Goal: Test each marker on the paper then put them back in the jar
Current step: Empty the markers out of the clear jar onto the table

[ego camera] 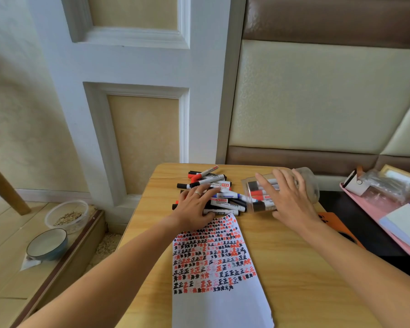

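Fingers (pixel 205 192) of the left hand (pixel 194 204) are spread flat on the marker pile (pixel 213 188).
Just right of the pile, the tipped jar (pixel 308 183) is steadied by the straightened right hand (pixel 291 200).

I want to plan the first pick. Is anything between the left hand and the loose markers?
Nothing visible: the left hand already rests with straight fingers on the pile of markers, beside the jar lying on its side.
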